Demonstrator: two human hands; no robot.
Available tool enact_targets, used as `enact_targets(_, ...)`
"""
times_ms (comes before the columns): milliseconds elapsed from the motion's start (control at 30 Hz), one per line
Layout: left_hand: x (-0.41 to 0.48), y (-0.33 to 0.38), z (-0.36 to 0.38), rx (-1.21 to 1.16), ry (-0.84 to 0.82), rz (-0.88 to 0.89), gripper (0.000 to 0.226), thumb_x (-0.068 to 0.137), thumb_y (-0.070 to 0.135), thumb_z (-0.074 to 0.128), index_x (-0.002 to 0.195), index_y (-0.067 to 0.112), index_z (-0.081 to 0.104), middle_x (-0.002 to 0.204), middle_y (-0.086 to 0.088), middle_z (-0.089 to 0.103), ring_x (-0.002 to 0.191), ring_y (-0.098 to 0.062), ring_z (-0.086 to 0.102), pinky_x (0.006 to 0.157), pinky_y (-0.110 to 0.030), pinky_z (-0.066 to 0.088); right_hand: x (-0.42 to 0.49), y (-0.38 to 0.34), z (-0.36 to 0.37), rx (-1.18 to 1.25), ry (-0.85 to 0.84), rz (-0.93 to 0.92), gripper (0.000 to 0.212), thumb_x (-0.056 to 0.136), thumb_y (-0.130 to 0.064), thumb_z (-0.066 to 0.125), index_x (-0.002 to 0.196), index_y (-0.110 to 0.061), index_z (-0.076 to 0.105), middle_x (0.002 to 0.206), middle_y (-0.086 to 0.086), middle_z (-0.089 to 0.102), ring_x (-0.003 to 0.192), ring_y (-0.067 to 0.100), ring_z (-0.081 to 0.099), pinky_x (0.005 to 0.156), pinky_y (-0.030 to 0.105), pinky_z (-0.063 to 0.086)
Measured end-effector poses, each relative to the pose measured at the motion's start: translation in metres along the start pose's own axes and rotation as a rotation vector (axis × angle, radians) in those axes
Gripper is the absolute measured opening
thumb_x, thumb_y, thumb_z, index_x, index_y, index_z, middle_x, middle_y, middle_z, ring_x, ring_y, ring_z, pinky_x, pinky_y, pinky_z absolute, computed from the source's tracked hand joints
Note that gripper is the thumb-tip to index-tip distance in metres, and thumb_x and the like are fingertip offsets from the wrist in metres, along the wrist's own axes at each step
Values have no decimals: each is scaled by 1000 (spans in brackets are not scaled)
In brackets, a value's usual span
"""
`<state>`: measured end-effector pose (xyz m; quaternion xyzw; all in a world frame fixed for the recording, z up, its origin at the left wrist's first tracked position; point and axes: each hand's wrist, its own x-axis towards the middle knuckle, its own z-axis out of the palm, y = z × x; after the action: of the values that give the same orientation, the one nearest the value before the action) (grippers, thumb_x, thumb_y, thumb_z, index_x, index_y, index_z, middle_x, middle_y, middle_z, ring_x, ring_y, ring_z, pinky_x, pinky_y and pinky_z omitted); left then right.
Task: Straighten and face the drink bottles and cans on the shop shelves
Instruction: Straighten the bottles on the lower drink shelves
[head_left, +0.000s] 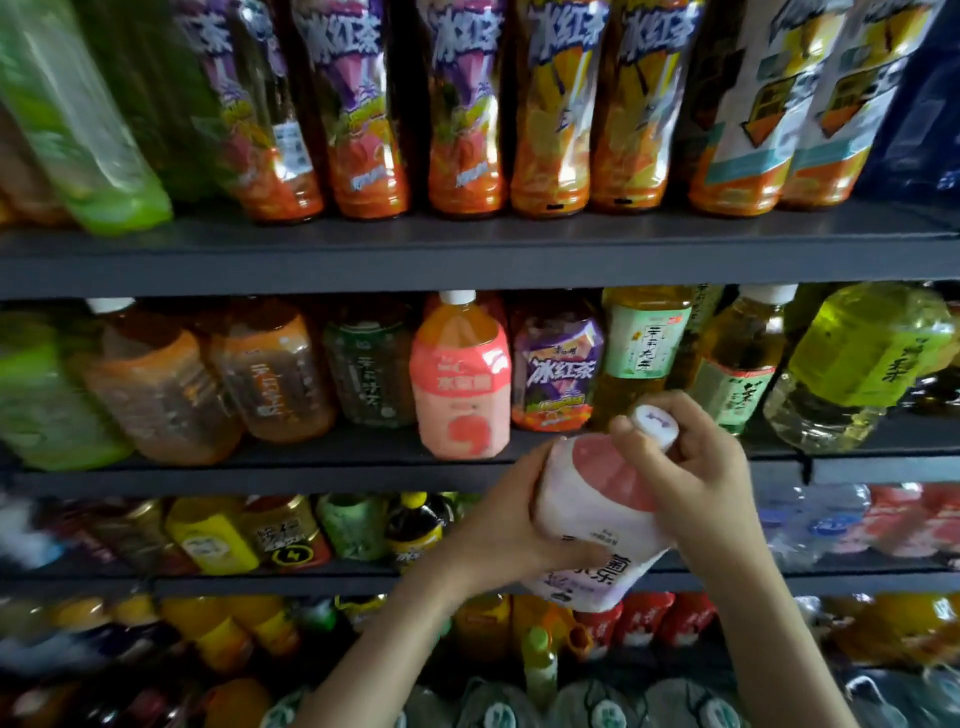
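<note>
Blurry shelves (467, 260) behind half-covered bottle (597, 499)

A pink and white bottle (597, 525) with a white cap is tilted, cap up and to the right. The left hand (498, 530) holds its side and the right hand (696, 467) holds its top. Another pink bottle (460, 379) stands straight on the middle shelf (311, 470), label facing front

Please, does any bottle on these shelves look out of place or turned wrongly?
Yes. On the top shelf, the leftmost purple iced tea bottle shows its barcode side, unlike its neighbours. The pink-and-white bottle is off the shelf and tilted, the left hand gripping its body, the right hand its cap end.
</note>
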<state>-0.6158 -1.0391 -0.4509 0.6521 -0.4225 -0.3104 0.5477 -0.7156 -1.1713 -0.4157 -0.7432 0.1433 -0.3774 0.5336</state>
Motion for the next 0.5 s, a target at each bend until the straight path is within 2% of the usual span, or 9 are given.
enact_targets(100,-20,-11,-18,48,164,-57,70,59,14,90,113,42,54,113,26,63,106,6,58,86,-20,50,-5,-7,31,34,-91,49,20,77,-35,62,76,-15,58,57,-14,57,53,-2,51,50,12,39)
enact_targets(233,-61,-28,-48,86,266,-165,65,54,31,92,103,46,52,103,35,60,99,16,55,79,-11,46,-14,-4,76,-39,-192,118,9,84,-24,68,79,-20,61,60,-9,58,54,0,50,51,13,38)
enact_targets(333,-93,-46,-75,73,310,-242,72,50,42,91,108,43,49,111,24,58,102,9,56,79,-13,48,-28,-1,117,-167,-293,116,14,80,-25,73,85,-20,60,62,-4,58,55,4,52,51,16,38)
enact_targets(400,-119,-61,-98,45,332,-283,73,51,36,93,109,40,49,111,20,59,98,10,57,76,-11,48,-43,2,152,-234,-323,121,24,77,-32,74,85,-16,58,65,-3,60,61,7,55,53,16,38)
enact_targets(433,-133,-68,-111,28,339,-289,71,53,31,93,108,40,49,110,19,60,96,13,57,74,-10,47,-51,2,170,-259,-316,116,33,75,-42,72,81,-13,56,67,-2,57,64,8,54,54,16,37)
enact_targets(500,-161,-79,-141,-12,342,-317,66,55,27,92,105,40,52,108,16,63,92,11,59,74,-14,51,-67,4,209,-259,-274,113,51,71,-59,59,71,-8,53,68,0,49,67,7,48,57,15,34)
